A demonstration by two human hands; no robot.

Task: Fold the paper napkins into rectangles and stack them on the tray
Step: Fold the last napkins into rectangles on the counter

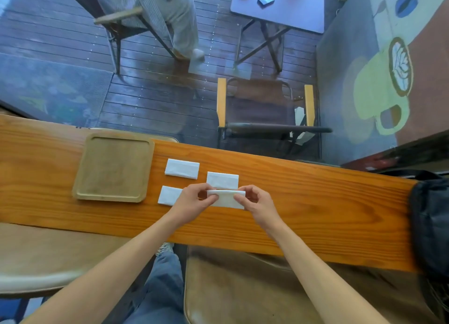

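The folding step was in hand: both hands held one white napkin [227, 199] just above the wooden counter [315, 202], the left hand [192, 202] pinching its left end between thumb and fingertips and the right hand [257, 203] pinching its right end the same way, the other fingers curled. The napkin looked already doubled into a long rectangle, its fold running along the far edge. Three folded napkins lay flat on the counter: one far and to the left [182, 168], one just beyond the held piece [222, 180], and one at the near left [169, 195], partly hidden by the left hand. The wooden tray [114, 168] sat further left and carried nothing, so stacking was judged not yet begun. The next move probably called for pressing the crease flat, then gathering the pieces squarely onto the tray. Nothing lay between napkins and tray. A dark bag [430, 221] sat at the counter's right end, well apart, and a folding chair [264, 105] stood beyond the far edge.
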